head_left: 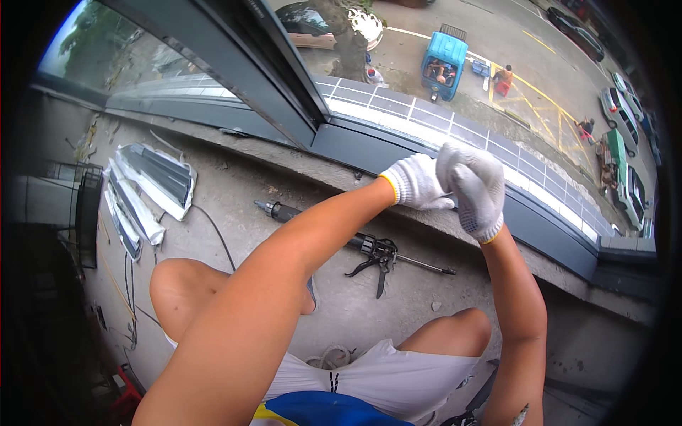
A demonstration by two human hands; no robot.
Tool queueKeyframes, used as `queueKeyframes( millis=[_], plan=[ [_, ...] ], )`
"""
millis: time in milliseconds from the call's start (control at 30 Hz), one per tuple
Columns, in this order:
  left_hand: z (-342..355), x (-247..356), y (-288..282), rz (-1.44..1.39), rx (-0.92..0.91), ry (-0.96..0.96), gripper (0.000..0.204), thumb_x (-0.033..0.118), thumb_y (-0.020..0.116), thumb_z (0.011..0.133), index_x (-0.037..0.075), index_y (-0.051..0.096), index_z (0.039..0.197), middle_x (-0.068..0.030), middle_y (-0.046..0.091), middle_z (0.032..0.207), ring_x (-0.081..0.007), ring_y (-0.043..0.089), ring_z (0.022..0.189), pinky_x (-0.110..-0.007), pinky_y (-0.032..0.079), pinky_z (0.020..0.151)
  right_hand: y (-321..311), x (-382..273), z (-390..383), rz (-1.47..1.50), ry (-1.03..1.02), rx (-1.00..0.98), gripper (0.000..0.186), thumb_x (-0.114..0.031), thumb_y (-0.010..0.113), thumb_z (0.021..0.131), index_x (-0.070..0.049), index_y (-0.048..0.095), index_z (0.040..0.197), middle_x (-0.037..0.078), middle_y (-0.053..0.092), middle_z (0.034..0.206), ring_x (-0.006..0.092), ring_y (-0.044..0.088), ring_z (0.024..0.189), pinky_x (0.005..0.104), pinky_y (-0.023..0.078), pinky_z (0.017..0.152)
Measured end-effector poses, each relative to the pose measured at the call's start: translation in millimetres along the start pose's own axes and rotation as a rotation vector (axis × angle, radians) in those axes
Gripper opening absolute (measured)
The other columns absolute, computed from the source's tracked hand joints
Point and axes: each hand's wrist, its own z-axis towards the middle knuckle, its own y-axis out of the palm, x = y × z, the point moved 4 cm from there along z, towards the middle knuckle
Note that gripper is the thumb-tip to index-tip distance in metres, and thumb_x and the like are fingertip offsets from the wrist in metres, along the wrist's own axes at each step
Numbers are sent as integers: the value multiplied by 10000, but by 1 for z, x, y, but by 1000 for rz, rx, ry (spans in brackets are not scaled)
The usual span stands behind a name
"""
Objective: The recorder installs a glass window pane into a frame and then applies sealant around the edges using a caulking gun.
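Observation:
Both my hands wear white knit gloves with yellow cuffs and meet above the grey metal sill point(352, 151) of the window opening. My left hand point(418, 183) is closed, its fingertips pointing at the right one. My right hand point(473, 186) has its fingers curled over, close against the left fingertips. Whatever lies between the fingers is hidden; only a small dark spot shows below them. On the concrete floor under my left forearm lies a caulking gun point(366, 245) with a dark barrel, a trigger handle and a long rod. My forearm covers part of its barrel.
A glass window sash in a grey frame point(234, 78) stands at the upper left. White-wrapped grey metal profiles point(153, 177) and a black cable point(217, 231) lie on the left floor. Beyond the sill is a drop to a street with a blue three-wheeler point(445, 64), cars and people.

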Motion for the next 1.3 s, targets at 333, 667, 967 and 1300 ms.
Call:
queueKeyframes(
  millis=[333,667,967,1300],
  plan=[
    [-24,-9,12,-13,145,29,407,487,617,976,130,696,1155,-157,705,1067,-378,692,972,-496,579,829,206,107,88,36,301,-864,433,-250,612,1016,35,547,697,122,413,584,196,389,559,396,417,573],
    [-28,-4,10,-89,168,-30,400,476,641,954,118,710,1120,-175,732,1116,-401,697,1048,-509,573,891,164,123,78,137,441,-611,476,-250,618,1014,-9,458,636,24,308,602,98,313,592,310,314,522],
    [12,7,3,114,242,13,310,401,717,892,125,583,851,-93,586,823,-302,627,788,-437,524,668,-228,9,-174,391,119,874,532,-334,436,1076,-159,332,585,-2,281,538,158,268,490,344,232,492],
    [27,22,12,157,160,72,230,274,699,861,89,562,863,-124,532,800,-346,572,749,-469,475,652,-462,-62,-302,81,-395,1209,517,-326,433,1065,-187,289,588,-19,245,501,135,189,422,354,150,442]
  ],
)
